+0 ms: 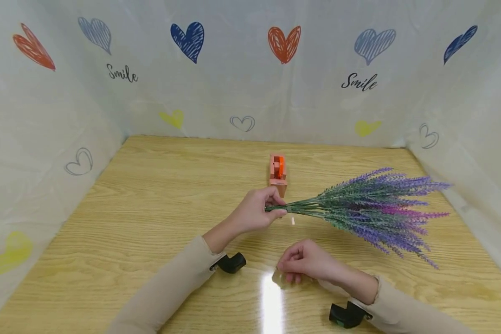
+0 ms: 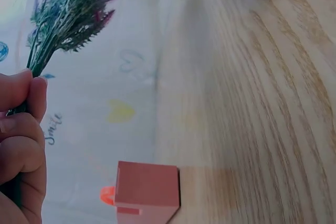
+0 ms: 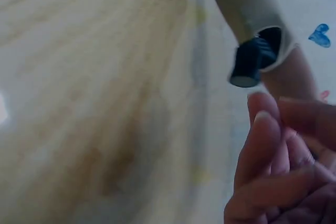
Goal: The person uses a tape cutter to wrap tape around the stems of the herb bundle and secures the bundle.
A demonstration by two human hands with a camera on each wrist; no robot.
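My left hand (image 1: 256, 209) grips a bunch of artificial lavender (image 1: 359, 211) by the gathered ends of its green stems. The purple and pink flower heads fan out to the right above the table. A small pale glint shows just under the stems beside my left fingertips. Nearer the front, my right hand (image 1: 306, 262) hovers over the table with its fingers curled. In the right wrist view its thumb and fingertips (image 3: 265, 121) come together, and nothing shows between them. The left wrist view has the left fingers (image 2: 23, 145) wrapped round the stems.
A pink tape dispenser (image 1: 278, 175) with an orange roll core stands just beyond my left hand. The wood-grain table (image 1: 171, 181) meets a white cloth backdrop (image 1: 242, 88) printed with hearts at the back and sides. Black wrist mounts (image 1: 232, 263) stick out from both sleeves.
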